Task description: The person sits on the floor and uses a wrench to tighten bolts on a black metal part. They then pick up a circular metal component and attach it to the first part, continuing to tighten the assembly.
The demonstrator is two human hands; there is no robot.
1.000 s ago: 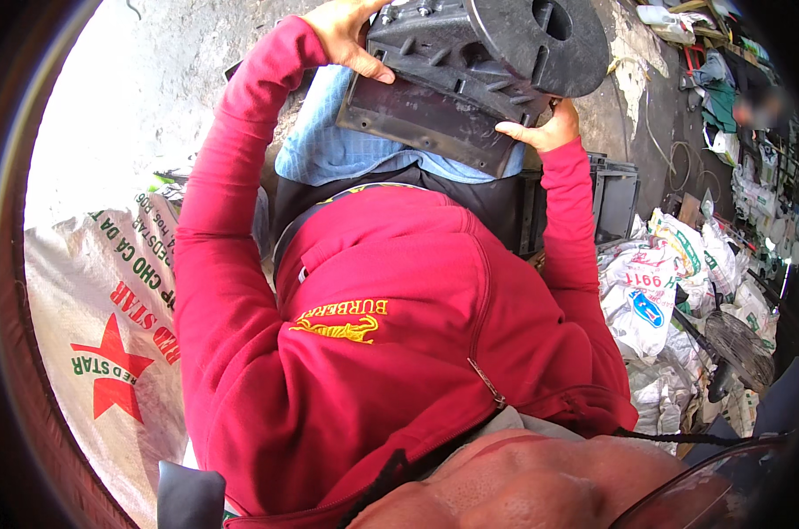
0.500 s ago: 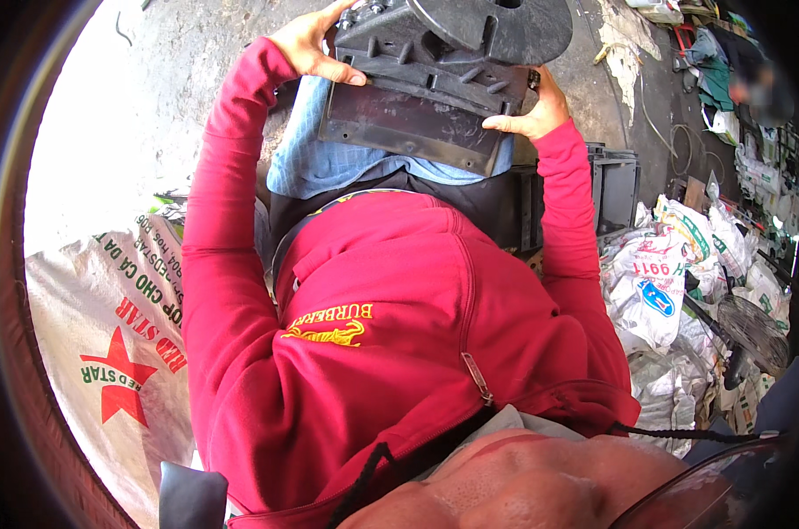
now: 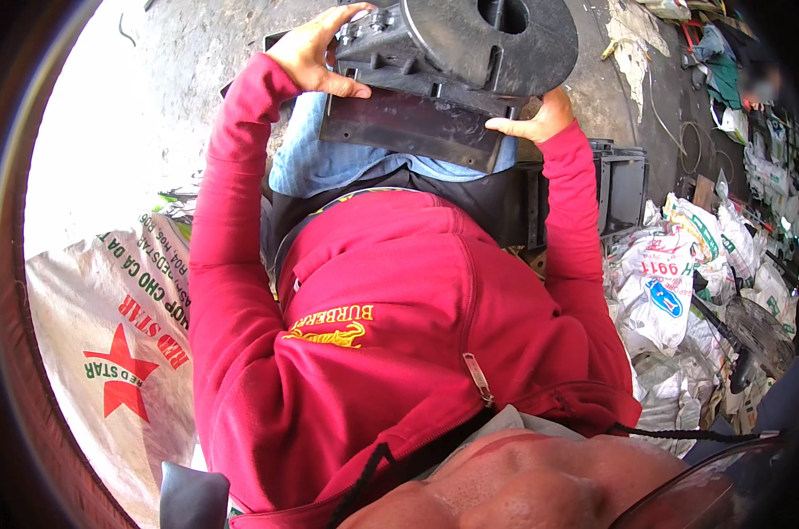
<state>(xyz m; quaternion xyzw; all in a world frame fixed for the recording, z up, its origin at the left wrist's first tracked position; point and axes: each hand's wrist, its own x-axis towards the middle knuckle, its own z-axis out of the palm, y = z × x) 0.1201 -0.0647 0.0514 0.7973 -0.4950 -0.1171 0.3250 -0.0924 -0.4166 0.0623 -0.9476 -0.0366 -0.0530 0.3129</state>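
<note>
A large black plastic housing (image 3: pixel 470 48) with a rounded, drum-like top and a round hole is held over my lap. A flat dark plate (image 3: pixel 408 128) with small holes along its edge runs out from its near side. My left hand (image 3: pixel 322 55) grips the housing's left end, thumb along the near edge beside some metal bolts. At the right end my right hand (image 3: pixel 545 116) holds on, thumb on the plate's edge, its fingers mostly hidden behind the part. Blue cloth (image 3: pixel 329 159) lies over my legs beneath it.
A printed woven sack (image 3: pixel 108 353) stands at the left. On the right are black plastic frames (image 3: pixel 624 189), a heap of white plastic bags (image 3: pixel 664 273) and a dark fan-like part (image 3: pixel 756 335). Torn pale sheeting (image 3: pixel 633 53) and wire lie on the concrete floor (image 3: pixel 241 35).
The housing has tilted, so more of its rounded top and the round hole show. Both hands have kept their grip and shifted slightly toward me.
</note>
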